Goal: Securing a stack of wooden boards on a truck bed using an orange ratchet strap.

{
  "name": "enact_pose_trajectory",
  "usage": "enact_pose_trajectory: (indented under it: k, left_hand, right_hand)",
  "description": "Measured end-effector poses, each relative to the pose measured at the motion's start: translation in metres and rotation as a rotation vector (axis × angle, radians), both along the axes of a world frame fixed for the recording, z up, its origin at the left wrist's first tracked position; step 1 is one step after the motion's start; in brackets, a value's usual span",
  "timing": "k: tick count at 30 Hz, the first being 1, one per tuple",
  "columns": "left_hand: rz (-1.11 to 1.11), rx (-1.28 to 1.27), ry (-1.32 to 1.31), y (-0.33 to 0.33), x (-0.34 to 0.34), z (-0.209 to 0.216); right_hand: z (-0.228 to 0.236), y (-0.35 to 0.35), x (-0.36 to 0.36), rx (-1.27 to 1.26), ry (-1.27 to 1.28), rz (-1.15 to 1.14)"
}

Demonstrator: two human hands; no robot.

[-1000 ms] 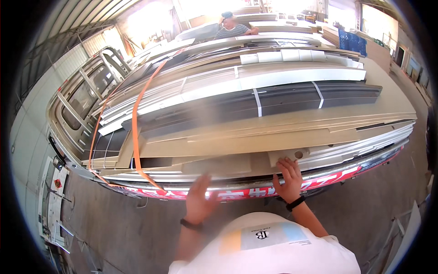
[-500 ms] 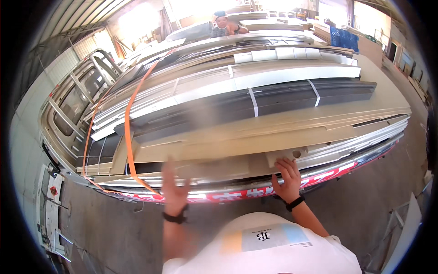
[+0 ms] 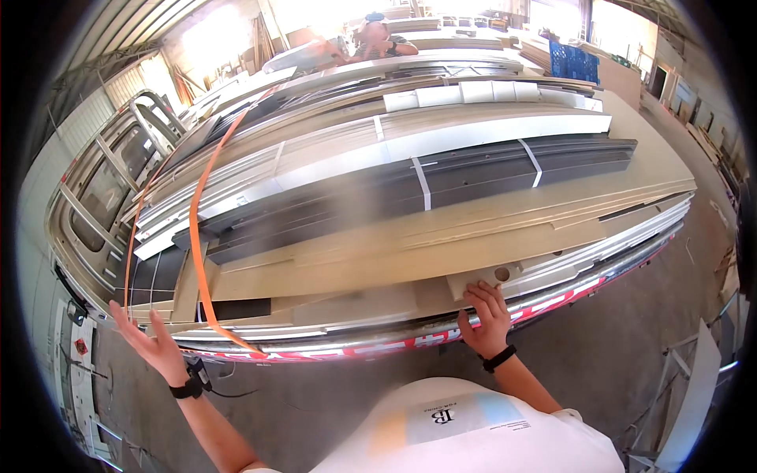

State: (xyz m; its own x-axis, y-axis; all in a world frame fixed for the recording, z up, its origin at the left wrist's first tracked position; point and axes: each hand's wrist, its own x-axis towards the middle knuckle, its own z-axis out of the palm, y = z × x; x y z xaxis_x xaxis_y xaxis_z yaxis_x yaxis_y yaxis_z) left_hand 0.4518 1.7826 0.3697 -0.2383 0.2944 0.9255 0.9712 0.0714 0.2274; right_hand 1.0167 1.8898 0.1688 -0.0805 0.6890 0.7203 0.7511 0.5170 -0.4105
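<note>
My left hand (image 3: 150,344) is raised at the left front corner of a loaded truck bed, open with its fingers spread and nothing in it. My right hand (image 3: 486,319) lies at the near side of the load, fingers loosely spread with their tips on a pale board (image 3: 465,285) that has a round hole. Above that board, long tan boards (image 3: 378,264) are stacked, with dark panels (image 3: 473,180) bound by white bands on top. An orange strap (image 3: 197,256) runs over the load to its near edge, right of my left hand.
The truck cab (image 3: 102,197) is at the left. A metal side rail with a red strip (image 3: 386,347) edges the bed. Across the load is another person (image 3: 377,43), near a blue plastic crate (image 3: 574,63). A leaning pale panel (image 3: 694,402) stands at the lower right.
My left hand has swung left, from beside the orange strap to the bed's left corner. My right hand stays at the pale board. The view has shifted slightly.
</note>
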Motion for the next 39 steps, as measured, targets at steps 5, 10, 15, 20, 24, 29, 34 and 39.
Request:
enact_pose_trajectory:
  k: [5,10,15,20,24,29,34,39]
  left_hand:
    - [0.064,-0.073,-0.111,0.005,-0.027,-0.014]
    - [0.161,-0.042,0.057,0.012,-0.013,0.004]
    - [0.156,-0.025,0.031,0.018,-0.016,0.012]
    - [0.005,-0.051,-0.011,0.026,0.014,0.027]
    - [-0.128,-0.070,0.101,0.044,0.083,0.053]
    - [-0.256,-0.048,0.340,0.056,0.151,0.078]
    - [-0.289,-0.073,0.378,0.073,0.179,0.082]
    - [-0.205,-0.106,0.369,0.098,0.127,0.069]
  right_hand:
    - [0.001,0.001,0.001,0.011,-0.007,0.003]
    - [-0.005,0.003,0.001,0.001,-0.004,-0.012]
    - [-0.004,0.003,0.001,0.009,-0.008,0.000]
    - [-0.004,0.001,0.000,0.001,-0.006,0.004]
    - [-0.006,-0.001,0.007,0.000,0.034,0.019]
    - [0.003,-0.004,0.012,-0.009,0.036,0.093]
    - [0.004,-0.005,0.023,0.002,0.017,0.129]
    - [0.010,-0.008,0.031,0.008,0.004,0.158]
